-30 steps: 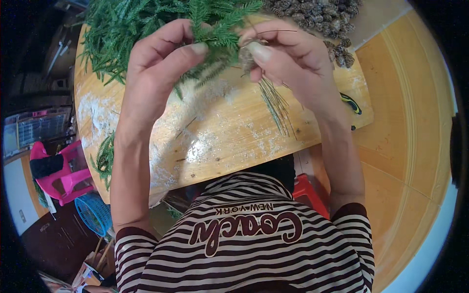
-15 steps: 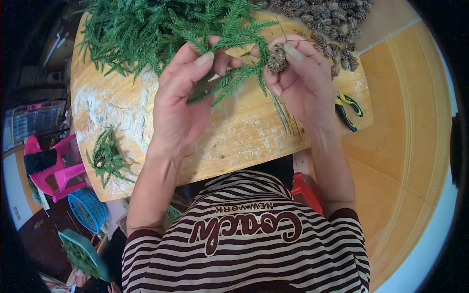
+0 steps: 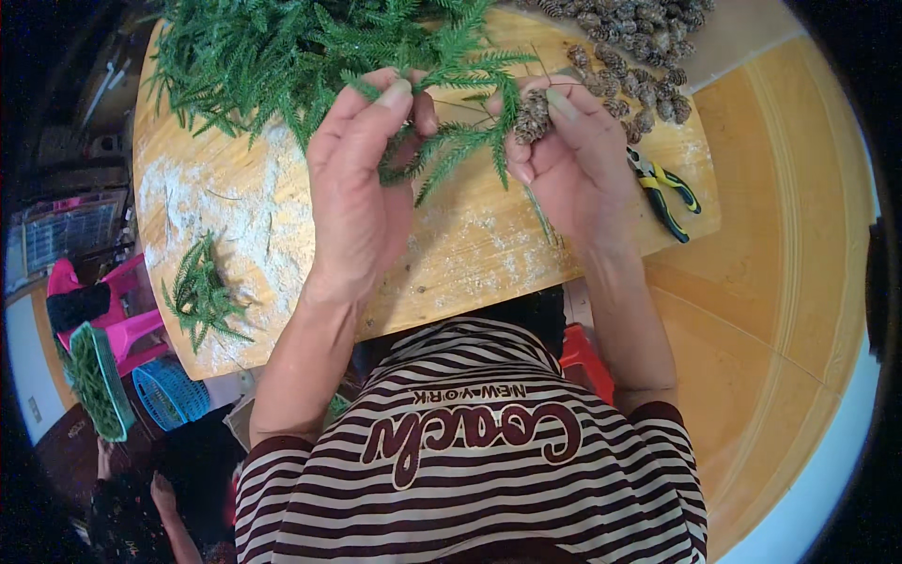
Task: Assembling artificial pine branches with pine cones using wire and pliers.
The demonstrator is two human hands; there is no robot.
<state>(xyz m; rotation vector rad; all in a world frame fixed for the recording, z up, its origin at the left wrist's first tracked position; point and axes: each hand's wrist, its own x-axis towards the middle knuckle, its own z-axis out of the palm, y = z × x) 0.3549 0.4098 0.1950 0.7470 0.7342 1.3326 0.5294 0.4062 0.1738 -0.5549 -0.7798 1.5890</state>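
Between thumb and fingers, my left hand (image 3: 362,179) pinches a green artificial pine sprig (image 3: 460,150) whose needled branches reach across to the right. My right hand (image 3: 587,160) is closed on a brown pine cone (image 3: 533,117), thumb on its upper side. A thin wire runs from the cone past my right fingertips. The cone touches, or lies right against, the sprig's right-hand branch; the exact join is hidden. Both hands are raised above the wooden table (image 3: 451,263). Pliers (image 3: 663,193) with black and yellow handles lie beside my right wrist.
A big heap of green sprigs (image 3: 254,66) covers the table's far left, and many pine cones (image 3: 648,47) lie far right. A small sprig bunch (image 3: 204,296) rests near the left edge. Past it are a pink chair (image 3: 113,310), a blue basket (image 3: 169,393) and another person's hand (image 3: 163,493).
My hands hold nearly the same pose, with the sprig and cone shifted only slightly. At lower left, the green-filled tray has moved up and leftward, and more of the other person's arm shows.
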